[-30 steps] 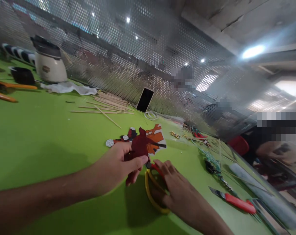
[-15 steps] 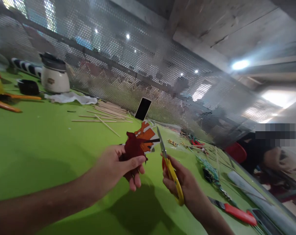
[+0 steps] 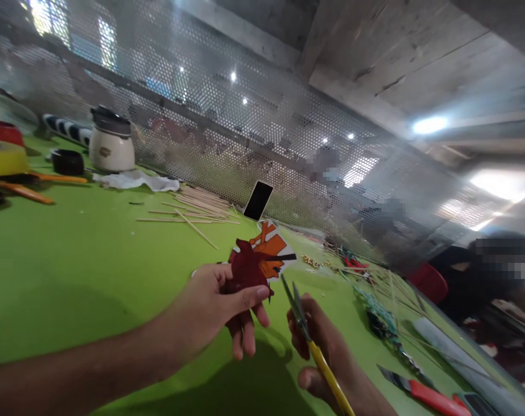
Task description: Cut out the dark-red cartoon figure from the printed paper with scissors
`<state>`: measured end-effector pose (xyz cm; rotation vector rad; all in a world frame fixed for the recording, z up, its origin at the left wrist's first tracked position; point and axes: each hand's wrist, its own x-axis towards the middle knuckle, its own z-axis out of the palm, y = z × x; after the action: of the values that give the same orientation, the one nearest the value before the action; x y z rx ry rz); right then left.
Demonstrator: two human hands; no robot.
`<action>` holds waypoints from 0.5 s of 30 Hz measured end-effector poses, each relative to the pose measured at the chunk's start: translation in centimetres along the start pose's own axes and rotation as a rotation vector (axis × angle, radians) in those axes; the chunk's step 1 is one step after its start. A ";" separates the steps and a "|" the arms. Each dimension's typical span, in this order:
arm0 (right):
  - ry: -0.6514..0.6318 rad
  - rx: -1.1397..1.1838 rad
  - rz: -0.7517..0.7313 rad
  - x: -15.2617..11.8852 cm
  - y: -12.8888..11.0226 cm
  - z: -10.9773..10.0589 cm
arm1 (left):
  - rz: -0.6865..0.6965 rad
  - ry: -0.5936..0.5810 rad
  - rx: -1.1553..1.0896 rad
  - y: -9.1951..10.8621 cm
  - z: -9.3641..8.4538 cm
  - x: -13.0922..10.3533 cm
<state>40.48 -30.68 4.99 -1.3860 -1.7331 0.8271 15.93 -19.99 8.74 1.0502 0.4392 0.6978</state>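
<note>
Scissors have dropped and parted, gripped in my right hand; my left hand pinches the cutout, which I could nick if that hold slips.

Bright green tabletop, spreading across the lower frame! Upper left, a cream jug, a black tape roll beside it, a crumpled white cloth; thin wooden sticks near centre, a smartphone tilting just right of them; lower right, a red-handled utility knife!
</note>
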 end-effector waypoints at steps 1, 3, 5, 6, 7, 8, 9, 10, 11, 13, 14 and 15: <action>0.001 -0.007 0.005 0.0 0.1 0.0 | -0.005 -0.005 -0.004 -0.2 0.0 0.1; -0.001 -0.020 0.020 -0.1 0.0 0.0 | -0.019 -0.030 -0.011 -0.7 -0.1 0.3; 0.001 -0.030 0.035 -0.2 -0.2 0.2 | -0.035 -0.070 -0.018 -1.2 -0.2 0.4; 0.003 -0.027 0.037 -0.2 -0.3 0.4 | -0.044 -0.092 -0.021 -1.4 -0.2 0.4; 0.011 -0.018 0.041 -0.2 -0.5 0.6 | -0.053 -0.114 -0.023 -1.6 -0.2 0.4; 0.022 -0.003 0.044 -0.2 -0.6 0.8 | -0.061 -0.132 -0.025 -1.7 -0.2 0.3; 0.033 0.015 0.040 -0.2 -0.7 1.1 | -0.069 -0.146 -0.025 -1.8 -0.1 0.2; 0.037 0.030 0.032 -0.2 -0.8 1.3 | -0.078 -0.157 -0.024 -1.9 0.0 0.0; 0.037 0.042 0.016 -0.2 -0.8 1.4 | -0.086 -0.163 -0.021 -2.0 0.1 -0.1; 0.031 0.055 -0.017 -0.2 -0.8 1.6 | -0.101 -0.166 -0.008 -2.2 0.2 -0.4; 0.028 0.055 -0.032 -0.3 -0.7 1.7 | -0.109 -0.165 0.003 -2.3 0.3 -0.6; 0.030 0.047 -0.036 -0.3 -0.6 1.7 | -0.118 -0.163 0.016 -2.4 0.4 -0.6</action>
<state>38.71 -31.18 4.60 -1.3257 -1.7005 0.8184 16.46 -21.44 6.74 1.0787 0.3626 0.5000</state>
